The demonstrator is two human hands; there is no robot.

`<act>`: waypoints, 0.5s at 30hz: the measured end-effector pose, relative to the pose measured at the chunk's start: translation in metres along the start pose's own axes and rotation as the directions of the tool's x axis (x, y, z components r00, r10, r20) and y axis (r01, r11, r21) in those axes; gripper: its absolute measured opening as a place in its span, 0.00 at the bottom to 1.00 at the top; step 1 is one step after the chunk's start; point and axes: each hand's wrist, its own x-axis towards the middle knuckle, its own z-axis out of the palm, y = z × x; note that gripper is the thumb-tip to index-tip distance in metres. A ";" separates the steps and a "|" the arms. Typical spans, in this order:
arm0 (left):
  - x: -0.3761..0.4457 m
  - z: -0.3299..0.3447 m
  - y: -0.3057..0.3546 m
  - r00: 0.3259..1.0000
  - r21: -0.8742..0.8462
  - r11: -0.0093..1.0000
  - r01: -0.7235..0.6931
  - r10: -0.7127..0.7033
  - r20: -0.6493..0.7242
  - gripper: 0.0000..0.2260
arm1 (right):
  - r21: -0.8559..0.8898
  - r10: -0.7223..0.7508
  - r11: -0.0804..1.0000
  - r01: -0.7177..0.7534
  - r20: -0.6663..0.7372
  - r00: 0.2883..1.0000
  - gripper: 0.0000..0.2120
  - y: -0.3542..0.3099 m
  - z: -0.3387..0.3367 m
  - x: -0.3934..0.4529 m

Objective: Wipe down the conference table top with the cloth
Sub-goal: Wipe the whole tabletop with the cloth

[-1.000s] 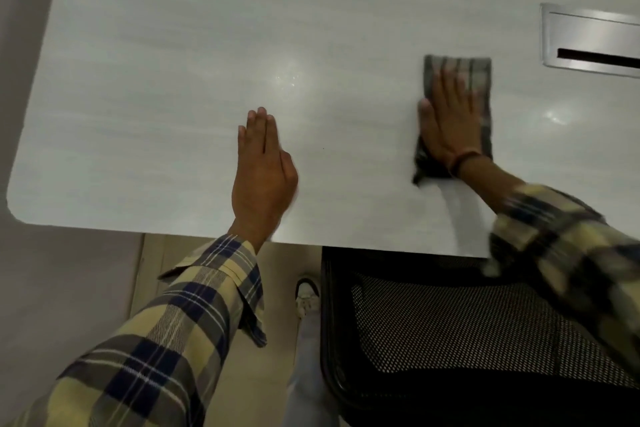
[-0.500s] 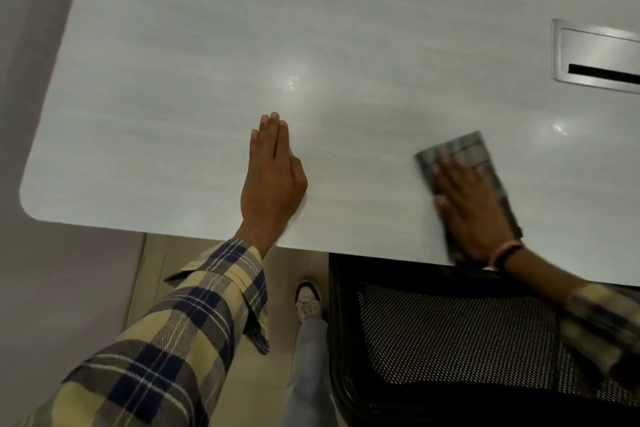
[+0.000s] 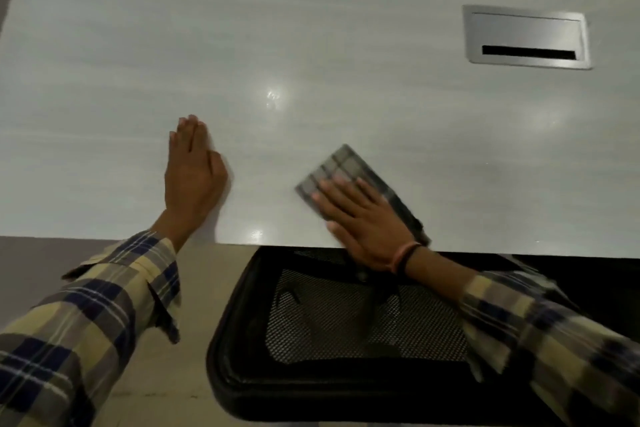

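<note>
— Pale and shiny, that is how the desk point(image 3: 311, 45) looks from up here, with soft gray streaks and a few bright spots of light on it. What is on the left?

— My left hand point(image 3: 192, 177) lies flat on the desk, palm down, fingers straight and close together. It holds nothing. My sleeve point(image 3: 86, 329) is checked in yellow and blue, and it hangs past the near edge of the desk, over the tan floor point(image 3: 194, 288).

— And in the middle?

— A black chair point(image 3: 329, 340) with a mesh back is tucked right under the near edge.

— Where is the cloth?

— The cloth point(image 3: 341, 168) is gray and checked, folded flat, and tilted. It lies on the desk near the front edge, to the right of my left hand and apart from it. My right hand point(image 3: 363, 222) presses flat on top of it, fingers a little spread, with the far part of the cloth sticking out past my fingertips. My wrist, with a band point(image 3: 405, 255) on it, is past the edge, above the chair.

— Anything further right?

— A silver cable box point(image 3: 526, 35) with a dark slot is set into the desk, well apart from the cloth.
</note>
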 end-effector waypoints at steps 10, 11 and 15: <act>0.038 0.092 0.210 0.976 -0.108 0.983 -0.146 0.161 0.144 0.28 | 0.011 0.371 0.929 -0.371 -0.053 0.927 0.30 0.131 -0.036 -0.016; 0.033 0.102 0.229 0.973 -0.140 0.979 -0.148 0.170 0.154 0.28 | -0.023 0.244 0.969 -0.245 -0.040 0.969 0.29 0.126 -0.029 -0.044; 0.014 0.132 0.268 0.978 -0.085 0.982 -0.170 0.179 0.104 0.27 | -0.003 0.223 0.975 -0.224 -0.022 0.974 0.27 0.183 -0.028 -0.124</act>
